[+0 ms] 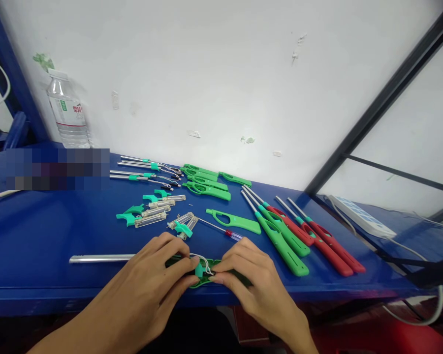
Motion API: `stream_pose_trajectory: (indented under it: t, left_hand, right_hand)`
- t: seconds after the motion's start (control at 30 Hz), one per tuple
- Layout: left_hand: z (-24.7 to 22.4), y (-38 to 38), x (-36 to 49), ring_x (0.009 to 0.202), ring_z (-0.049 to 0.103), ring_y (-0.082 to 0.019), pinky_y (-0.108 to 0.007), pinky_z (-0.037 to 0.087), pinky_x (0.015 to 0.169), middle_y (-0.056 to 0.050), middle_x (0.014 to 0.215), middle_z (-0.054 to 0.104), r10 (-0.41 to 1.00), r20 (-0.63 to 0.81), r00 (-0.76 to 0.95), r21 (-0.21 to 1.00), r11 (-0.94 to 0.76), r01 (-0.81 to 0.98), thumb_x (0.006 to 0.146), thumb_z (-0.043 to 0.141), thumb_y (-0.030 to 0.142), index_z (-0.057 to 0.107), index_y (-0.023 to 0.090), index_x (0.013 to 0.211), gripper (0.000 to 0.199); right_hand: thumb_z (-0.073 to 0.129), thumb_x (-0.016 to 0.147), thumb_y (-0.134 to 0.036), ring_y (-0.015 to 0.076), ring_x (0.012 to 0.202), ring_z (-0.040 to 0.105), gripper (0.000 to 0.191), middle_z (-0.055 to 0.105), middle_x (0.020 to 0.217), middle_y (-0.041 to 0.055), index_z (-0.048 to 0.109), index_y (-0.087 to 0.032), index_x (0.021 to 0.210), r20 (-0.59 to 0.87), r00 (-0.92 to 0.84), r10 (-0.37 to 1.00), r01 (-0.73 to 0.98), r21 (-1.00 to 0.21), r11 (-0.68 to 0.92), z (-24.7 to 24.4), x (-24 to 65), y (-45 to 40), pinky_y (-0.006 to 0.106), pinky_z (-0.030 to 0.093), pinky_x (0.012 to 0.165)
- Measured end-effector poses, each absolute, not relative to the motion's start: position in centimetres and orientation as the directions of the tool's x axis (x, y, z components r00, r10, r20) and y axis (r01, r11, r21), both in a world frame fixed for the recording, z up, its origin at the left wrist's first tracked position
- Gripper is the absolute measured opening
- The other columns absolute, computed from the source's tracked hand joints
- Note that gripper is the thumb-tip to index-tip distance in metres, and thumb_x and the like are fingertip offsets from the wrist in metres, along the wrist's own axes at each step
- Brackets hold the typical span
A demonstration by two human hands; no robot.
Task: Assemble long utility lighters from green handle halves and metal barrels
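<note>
At the table's front edge lies an opened green utility lighter (204, 280), a half-shell with parts inside. Its silver metal tube (102, 258) points left. My left hand (153, 273) is closed on the lighter, thumb and index finger at a teal plastic piece (199, 270) in the shell. White wires (206, 261) loop up between my hands. With thumb and fingers pinched, my right hand (253, 276) grips a small black part at the wires' end, mostly hidden by the fingertips. Just beyond lies a screwdriver (233, 235) with a clear and red handle.
Finished-looking green lighters (284, 246) and red lighters (327, 248) lie at right. Behind my hands are clear fuel tanks (151, 216), a single green shell (236, 221), stacked green shells (208, 184) and metal tubes with wires (136, 164). A water bottle (68, 113) and power strip (363, 216) stand farther off.
</note>
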State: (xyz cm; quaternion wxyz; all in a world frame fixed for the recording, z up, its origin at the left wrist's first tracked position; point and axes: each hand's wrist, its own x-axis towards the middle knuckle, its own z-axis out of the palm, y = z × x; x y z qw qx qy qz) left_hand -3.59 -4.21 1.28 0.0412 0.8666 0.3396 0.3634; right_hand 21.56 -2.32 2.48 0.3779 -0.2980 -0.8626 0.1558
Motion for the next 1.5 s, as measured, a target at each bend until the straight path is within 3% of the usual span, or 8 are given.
stream_pose_trajectory:
  t: [0.47,0.67,1.0,1.27,1.5]
  left_hand:
    - [1.29,-4.15,-3.56,0.103,0.058,-0.023,-0.035,0.051,0.087,-0.003,0.110,0.068,0.618,0.613,0.492,0.328,-0.765,0.554,0.111,0.052,0.007,0.067,0.025,0.118,0.025]
    - [1.37,-4.13,-3.54,0.101,0.058,-0.023,-0.036,0.051,0.087,-0.003,0.110,0.068,0.608,0.628,0.486,0.308,-0.768,0.561,0.110,0.053,0.006,0.066,0.025,0.119,0.024]
    - [1.47,-4.28,-3.60,0.102,0.055,-0.023,-0.036,0.049,0.087,-0.003,0.109,0.065,0.613,0.600,0.514,0.308,-0.770,0.560,0.111,0.051,0.007,0.065,0.025,0.118,0.024]
    - [1.21,-4.07,-3.51,0.102,0.053,-0.024,-0.036,0.046,0.086,-0.005,0.109,0.064,0.607,0.611,0.509,0.300,-0.772,0.560,0.113,0.049,0.009,0.067,0.023,0.114,0.022]
    - [1.16,-3.87,-3.53,0.100,0.053,-0.023,-0.034,0.046,0.085,-0.003,0.107,0.064,0.596,0.639,0.487,0.307,-0.777,0.549,0.112,0.053,0.010,0.069,0.024,0.112,0.021]
  right_hand:
    - [0.072,0.109,-0.032,0.0182,0.083,0.065,0.018,0.078,0.089,-0.0014,0.078,-0.024,0.094,0.490,-0.533,0.690,0.391,-0.581,0.714,2.72,21.48,-2.15,0.033,0.046,0.083]
    - [0.080,0.103,-0.023,0.0179,0.087,0.066,0.013,0.076,0.088,-0.0038,0.077,-0.024,0.090,0.399,-0.504,0.766,0.429,-0.654,0.623,2.82,21.37,-2.26,0.032,0.045,0.086]
    - [0.091,0.092,-0.017,0.0158,0.083,0.067,0.013,0.077,0.087,-0.0051,0.080,-0.024,0.090,0.460,-0.446,0.767,0.386,-0.675,0.629,2.31,21.19,-2.25,0.029,0.046,0.083]
    - [0.091,0.092,-0.019,0.0154,0.082,0.067,0.020,0.075,0.086,-0.0055,0.084,-0.028,0.108,0.407,-0.447,0.797,0.416,-0.694,0.587,2.47,21.22,-2.26,0.027,0.047,0.082]
    - [0.091,0.092,-0.019,0.0145,0.083,0.068,0.013,0.078,0.088,-0.0050,0.085,-0.025,0.102,0.459,-0.442,0.770,0.404,-0.665,0.628,2.35,21.26,-2.26,0.027,0.047,0.081]
